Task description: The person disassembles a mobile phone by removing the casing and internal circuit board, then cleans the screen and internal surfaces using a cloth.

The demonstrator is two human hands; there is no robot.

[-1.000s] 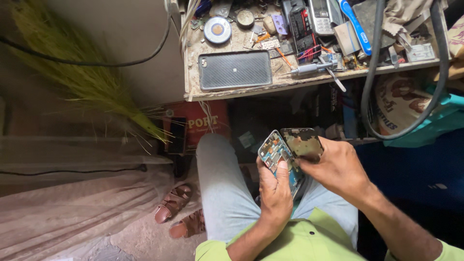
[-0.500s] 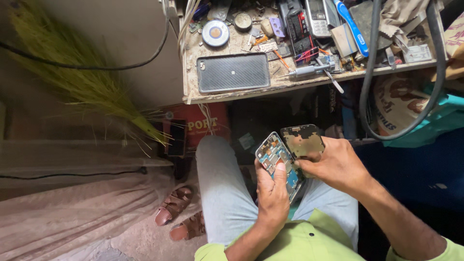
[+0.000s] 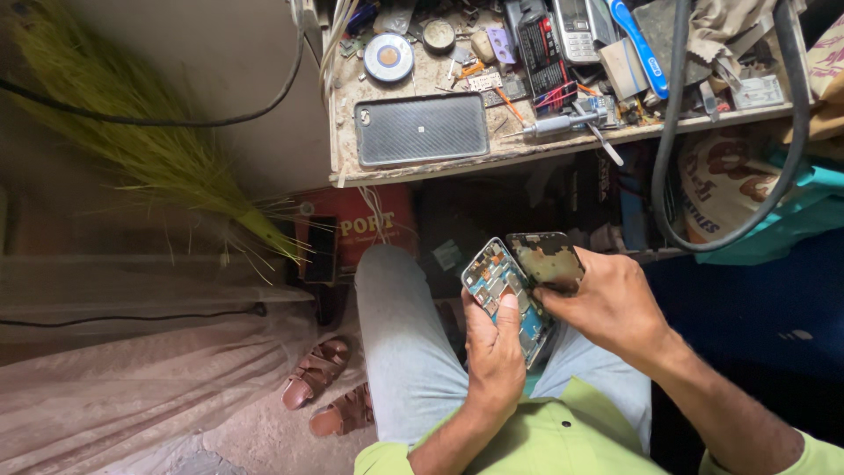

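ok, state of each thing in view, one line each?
opened phone: back off, circuit board exposed, held in left hand
dark panel: detached, tilted, in right hand
phone back cover: flat on workbench
sandals: off, on floor
broom: leaning by wall

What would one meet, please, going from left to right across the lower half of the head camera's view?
Broom → brown sandals → left hand holding the opened phone → right hand with the dark cover plate → teal cloth.
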